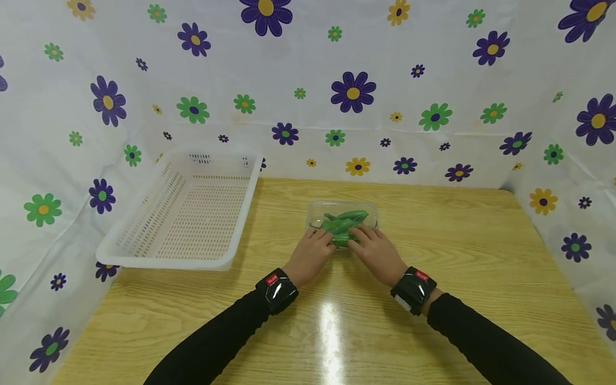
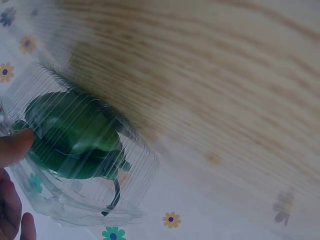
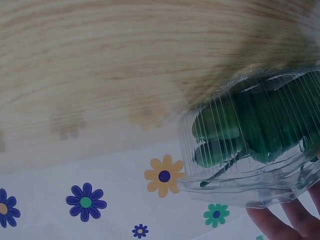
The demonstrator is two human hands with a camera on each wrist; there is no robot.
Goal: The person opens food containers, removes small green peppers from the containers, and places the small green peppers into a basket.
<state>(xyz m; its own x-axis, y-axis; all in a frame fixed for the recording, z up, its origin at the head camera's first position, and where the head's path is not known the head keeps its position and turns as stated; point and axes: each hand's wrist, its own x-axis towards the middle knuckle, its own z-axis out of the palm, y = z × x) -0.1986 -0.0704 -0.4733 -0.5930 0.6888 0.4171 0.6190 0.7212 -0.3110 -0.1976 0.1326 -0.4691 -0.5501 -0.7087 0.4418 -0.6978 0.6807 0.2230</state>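
A clear plastic container [image 1: 315, 206] with several green peppers [image 1: 344, 224] in it sits on the table in front of me. Both hands meet at its near side, a small gap apart. My left hand [image 1: 310, 256] grips the left part of the near edge; in the left wrist view its thumb [image 2: 17, 145] lies against the near wall. On the right part of that edge my right hand [image 1: 380, 256] holds on, its fingers [image 3: 275, 222] reaching over the rim in the right wrist view. Dark pepper stems show through the plastic. The right thumb is hidden.
A white perforated plastic basket [image 1: 236, 235] stands to the left on the wooden table [image 1: 447, 230]. A white cloth with flower prints [image 1: 298, 59] hangs behind the table and along both sides.
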